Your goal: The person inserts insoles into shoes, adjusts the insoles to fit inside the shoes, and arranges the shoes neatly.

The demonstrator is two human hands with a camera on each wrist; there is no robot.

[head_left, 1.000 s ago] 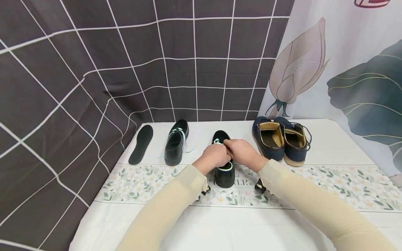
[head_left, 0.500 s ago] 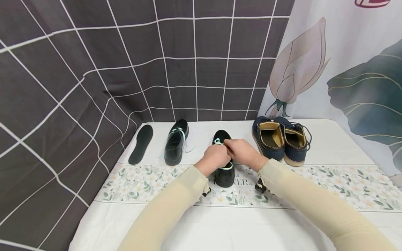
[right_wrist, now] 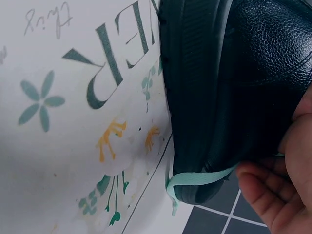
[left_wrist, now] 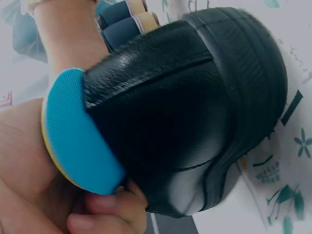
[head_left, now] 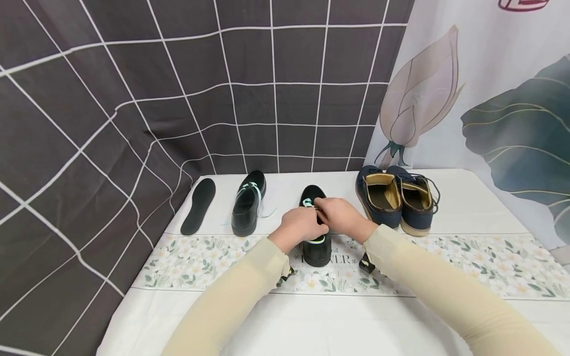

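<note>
A black lace-up shoe (head_left: 317, 254) stands between both hands, toe away from me. An insole (left_wrist: 80, 136), blue on the face seen in the left wrist view and yellow-edged, sticks partly out of the shoe's opening; the rest is hidden inside. My left hand (head_left: 299, 227) is over the opening, its curled fingers gripping the insole's edge. My right hand (head_left: 343, 215) holds the shoe's upper near the tongue with bent fingers; its thumb is mostly hidden. A mint-green shoelace (right_wrist: 204, 178) hangs over the shoe's side beside the right fingers.
Left of the hands stands another black shoe (head_left: 246, 217) with mint laces. A dark insole (head_left: 199, 206) lies flat farther left. To the right sits a pair of navy shoes (head_left: 384, 202). A dark grid-patterned cloth (head_left: 298, 104) rises behind the white table (head_left: 311, 321).
My left hand has shifted slightly, and its thumb now shows lower over the shoe opening. The right hand keeps nearly the same place. The head view has moved a little.
</note>
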